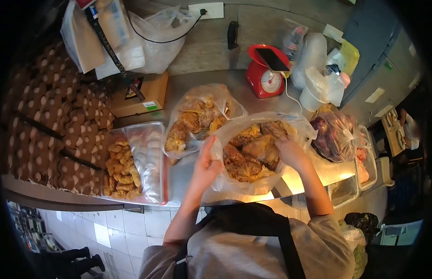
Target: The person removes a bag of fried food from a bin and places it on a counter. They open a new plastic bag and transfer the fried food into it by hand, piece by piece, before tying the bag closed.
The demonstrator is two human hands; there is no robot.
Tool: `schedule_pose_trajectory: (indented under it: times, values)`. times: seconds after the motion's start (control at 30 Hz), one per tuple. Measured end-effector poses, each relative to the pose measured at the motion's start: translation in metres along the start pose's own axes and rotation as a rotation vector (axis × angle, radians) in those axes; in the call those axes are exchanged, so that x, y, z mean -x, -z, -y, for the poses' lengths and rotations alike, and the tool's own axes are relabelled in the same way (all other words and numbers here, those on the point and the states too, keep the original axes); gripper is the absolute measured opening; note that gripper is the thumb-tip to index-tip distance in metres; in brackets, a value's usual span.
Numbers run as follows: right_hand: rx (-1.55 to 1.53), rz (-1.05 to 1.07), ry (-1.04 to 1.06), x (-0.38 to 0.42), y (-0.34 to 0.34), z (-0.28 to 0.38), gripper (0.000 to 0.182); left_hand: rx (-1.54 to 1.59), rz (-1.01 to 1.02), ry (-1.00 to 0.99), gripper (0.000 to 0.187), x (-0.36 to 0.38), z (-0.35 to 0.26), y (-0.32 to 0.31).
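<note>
On the steel surface (179,176) before me, my left hand (207,162) grips the rim of a clear bag (253,153) of fried food; my right hand (290,153) reaches inside, its grip hidden.

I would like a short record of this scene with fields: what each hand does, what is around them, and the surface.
left hand: left hand holds the rim of the near clear bag, palm against its side
right hand: right hand is inside the same bag, on the packets of brown food
behind: second bag of fried food
left side: tray of fried pieces, egg cartons, cardboard box
back: red scale with a phone on top
surface: metal counter
</note>
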State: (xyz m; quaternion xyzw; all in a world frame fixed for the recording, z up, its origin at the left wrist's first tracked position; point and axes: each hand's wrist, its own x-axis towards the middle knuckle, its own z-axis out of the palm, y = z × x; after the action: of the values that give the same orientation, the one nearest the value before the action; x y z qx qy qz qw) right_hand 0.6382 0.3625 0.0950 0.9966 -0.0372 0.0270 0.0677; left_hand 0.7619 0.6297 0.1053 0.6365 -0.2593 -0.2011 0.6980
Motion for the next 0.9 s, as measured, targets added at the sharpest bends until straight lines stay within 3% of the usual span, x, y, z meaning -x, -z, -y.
schedule_pose_trajectory:
  times: [0.07,0.13,0.2,0.27,0.4,0.5,0.63,0.77,0.9]
  values:
    - [-0.085,0.064,-0.059,-0.008,0.047,0.020,0.024,-0.055,0.001,0.008,0.063,0.004,0.004,-0.001]
    - [-0.404,-0.201,0.108,-0.032,0.102,0.049,0.020,-0.110,0.000,0.028,0.062,0.008,0.012,-0.003]
    - [-0.558,-0.160,0.352,-0.069,0.125,0.083,0.021,-0.112,-0.029,0.066,0.060,0.011,0.020,-0.004]
    - [-0.561,-0.127,0.604,-0.123,0.105,0.124,0.026,-0.098,-0.028,0.142,0.059,0.014,0.023,-0.001]
    - [-0.267,0.042,0.795,-0.211,0.042,0.189,0.031,-0.075,-0.018,0.248,0.057,0.024,0.029,0.004]
    - [-0.062,-0.041,0.859,-0.247,-0.002,0.212,0.034,-0.069,-0.020,0.185,0.056,0.028,0.035,0.004]
    - [-0.025,-0.021,0.883,-0.261,0.010,0.218,0.034,-0.111,-0.013,0.147,0.057,0.031,0.035,0.007]
    - [0.055,0.174,0.524,-0.215,0.094,0.179,0.027,-0.138,0.028,0.218,0.058,0.032,0.017,0.007]
    - [-0.264,-0.014,0.344,-0.131,0.140,0.089,0.038,-0.046,0.031,0.190,0.060,0.025,-0.002,0.007]
